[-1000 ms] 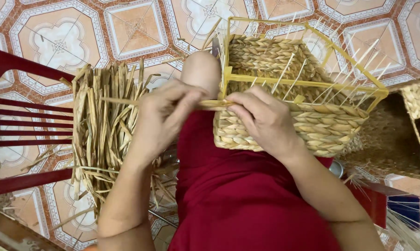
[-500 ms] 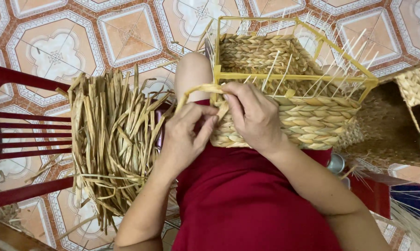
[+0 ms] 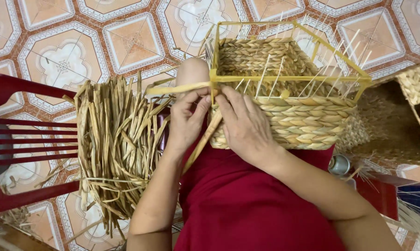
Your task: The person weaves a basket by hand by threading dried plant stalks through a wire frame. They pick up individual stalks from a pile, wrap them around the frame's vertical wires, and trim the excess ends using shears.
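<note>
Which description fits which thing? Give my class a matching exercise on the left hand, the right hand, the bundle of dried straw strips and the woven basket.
Things:
1. left hand
2. right hand
3. bundle of dried straw strips
4. woven basket

Descriptions:
A. lies on a red chair
B. has a yellow frame round its top
C. pinches a flat strip by the basket's corner
D. rests against the basket's woven side

Pairs: 1-C, 2-D, 3-A, 4-B
</note>
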